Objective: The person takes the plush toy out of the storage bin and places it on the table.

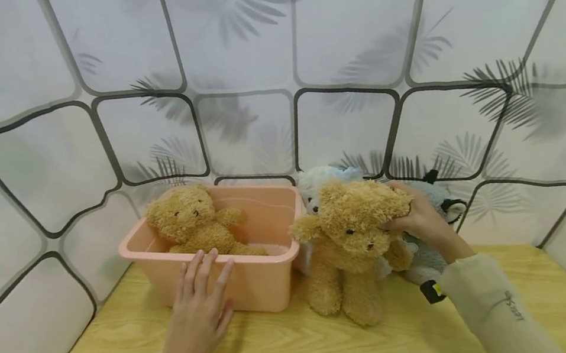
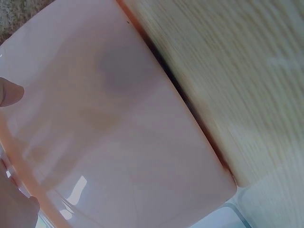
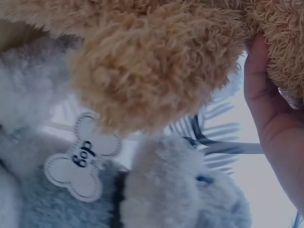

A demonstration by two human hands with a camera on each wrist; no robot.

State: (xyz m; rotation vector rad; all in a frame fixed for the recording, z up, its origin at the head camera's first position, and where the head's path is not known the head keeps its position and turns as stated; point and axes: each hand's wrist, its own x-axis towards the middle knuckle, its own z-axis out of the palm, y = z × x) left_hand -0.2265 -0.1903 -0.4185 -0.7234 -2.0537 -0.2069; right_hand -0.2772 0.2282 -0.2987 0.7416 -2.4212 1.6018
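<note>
My right hand (image 1: 417,218) grips a tan teddy bear (image 1: 361,238) by the side of its head, just right of the pink plastic tub (image 1: 259,284). The bear is upright, its legs low over the table. In the right wrist view the thumb side of the hand (image 3: 270,104) presses into the bear's fur (image 3: 156,71). My left hand (image 1: 200,306) rests with spread fingers on the tub's front rim. Inside the tub, a second tan teddy bear (image 1: 188,216) leans back at the left end.
Behind the held bear are a pale plush toy (image 1: 323,177) and a grey plush dog (image 1: 428,259), with a bone-shaped "dog" tag (image 3: 83,159) in the right wrist view. All stand on a wooden table (image 1: 284,349) against a patterned wall (image 1: 249,127).
</note>
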